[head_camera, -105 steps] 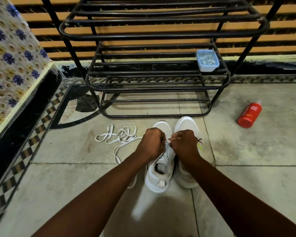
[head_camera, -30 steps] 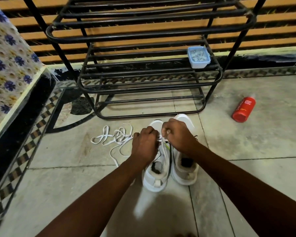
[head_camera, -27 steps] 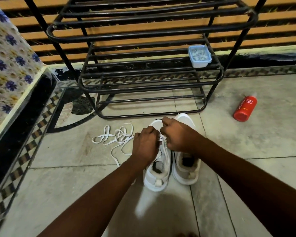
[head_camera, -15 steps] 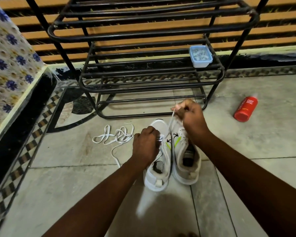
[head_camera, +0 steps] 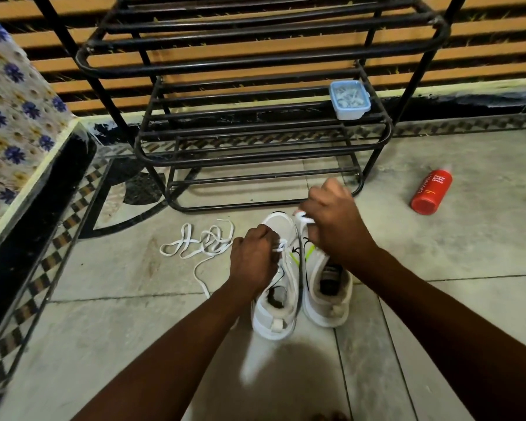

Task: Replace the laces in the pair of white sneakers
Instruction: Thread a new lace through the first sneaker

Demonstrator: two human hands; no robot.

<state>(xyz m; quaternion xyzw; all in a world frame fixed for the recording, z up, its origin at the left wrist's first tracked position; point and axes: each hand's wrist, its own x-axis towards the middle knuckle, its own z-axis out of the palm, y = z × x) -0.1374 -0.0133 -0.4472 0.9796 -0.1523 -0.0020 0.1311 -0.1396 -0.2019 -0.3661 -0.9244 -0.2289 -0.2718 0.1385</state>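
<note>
White sneakers [head_camera: 274,317] by shoe rack [head_camera: 255,159], mid-lacing probably. Left hand [head_camera: 252,262] curled on lace [head_camera: 281,245] at eyelets, right hand [head_camera: 331,220] pinching its end. Next: feed through next eyelet, snug.

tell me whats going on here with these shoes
A person is lacing a pair of white sneakers on the tiled floor. The left grip holds the white lace at the eyelets of the left sneaker, and the right grip pinches a stretch of it raised above the toes. The right sneaker stands close beside it. A loose lace lies tangled on the floor to the left.
</note>
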